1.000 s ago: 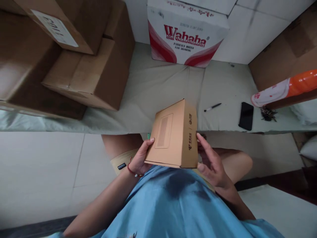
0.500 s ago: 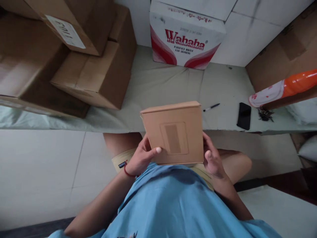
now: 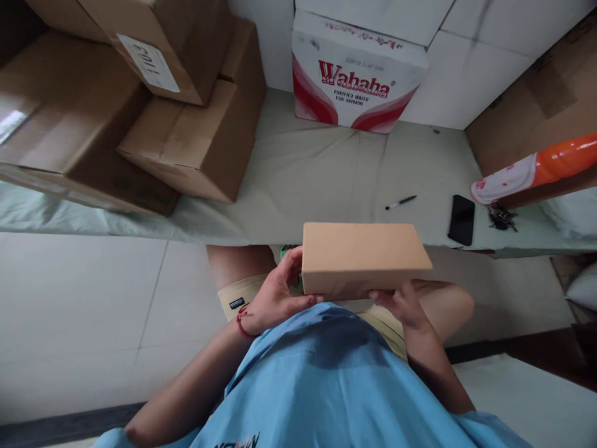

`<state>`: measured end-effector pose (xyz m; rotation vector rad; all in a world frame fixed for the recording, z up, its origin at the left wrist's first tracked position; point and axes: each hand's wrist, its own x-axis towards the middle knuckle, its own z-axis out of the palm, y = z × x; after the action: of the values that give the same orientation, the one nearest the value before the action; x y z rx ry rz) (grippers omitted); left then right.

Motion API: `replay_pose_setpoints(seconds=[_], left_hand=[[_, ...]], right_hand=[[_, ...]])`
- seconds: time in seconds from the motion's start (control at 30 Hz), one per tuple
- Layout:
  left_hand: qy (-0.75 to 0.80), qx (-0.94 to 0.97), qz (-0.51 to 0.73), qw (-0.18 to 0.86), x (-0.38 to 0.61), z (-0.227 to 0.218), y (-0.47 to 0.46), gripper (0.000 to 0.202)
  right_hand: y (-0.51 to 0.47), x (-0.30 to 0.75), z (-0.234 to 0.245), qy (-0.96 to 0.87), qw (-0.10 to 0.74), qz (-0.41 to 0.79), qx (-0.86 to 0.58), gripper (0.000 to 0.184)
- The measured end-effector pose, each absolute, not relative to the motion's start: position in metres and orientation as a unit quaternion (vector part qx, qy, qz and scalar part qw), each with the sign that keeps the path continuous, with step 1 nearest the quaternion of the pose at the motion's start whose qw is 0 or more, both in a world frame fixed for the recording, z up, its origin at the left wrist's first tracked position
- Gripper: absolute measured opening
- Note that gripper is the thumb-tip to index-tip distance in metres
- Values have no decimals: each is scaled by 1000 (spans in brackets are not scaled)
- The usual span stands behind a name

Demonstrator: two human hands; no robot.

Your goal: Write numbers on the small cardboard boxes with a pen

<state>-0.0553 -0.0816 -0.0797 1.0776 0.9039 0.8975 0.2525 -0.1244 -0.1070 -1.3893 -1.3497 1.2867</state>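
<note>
A small brown cardboard box (image 3: 361,249) is held in front of my blue shirt, just off the front edge of the cloth-covered surface. One plain long side faces up at me. My left hand (image 3: 284,289) grips its left end, thumb along the lower edge and fingers around the side. My right hand (image 3: 403,305) holds it from below at the right, with the thumb on the near face and most fingers hidden behind it. Something small and green (image 3: 284,251) shows beside the left fingers; I cannot make out what it is.
On the pale green cloth (image 3: 317,180) lie a pen (image 3: 401,203), a black phone (image 3: 461,220) and keys (image 3: 502,218). A white and red Wahaha carton (image 3: 357,71) stands against the wall. Larger cardboard boxes (image 3: 186,137) are stacked at left. An orange-and-white cylindrical thing (image 3: 536,168) lies at right.
The box has been turned in my hands, so its broad printed face no longer shows and a plain narrow side faces up. It has moved slightly right, and both hands have shifted their hold.
</note>
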Motion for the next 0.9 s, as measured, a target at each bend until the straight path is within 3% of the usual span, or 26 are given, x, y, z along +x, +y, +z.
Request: replay_pose_setpoints(seconds=[0.23, 0.43, 0.6, 0.77, 0.9], left_hand=[[437, 220, 378, 786, -44, -68, -74, 68], [440, 84, 343, 826, -34, -48, -62, 52], [416, 13, 229, 880, -35, -42, -55, 50], [418, 28, 236, 877, -30, -51, -62, 53], [443, 197, 347, 803, -27, -54, -70, 70]], right_hand=[[-117, 234, -92, -416, 516, 543, -515, 75], [-119, 233, -84, -415, 532, 523, -520, 67], [-120, 235, -74, -402, 537, 525, -524, 63], [-115, 236, -76, -377, 542, 514, -548, 66], [-110, 239, -77, -359, 546, 546, -524, 74]])
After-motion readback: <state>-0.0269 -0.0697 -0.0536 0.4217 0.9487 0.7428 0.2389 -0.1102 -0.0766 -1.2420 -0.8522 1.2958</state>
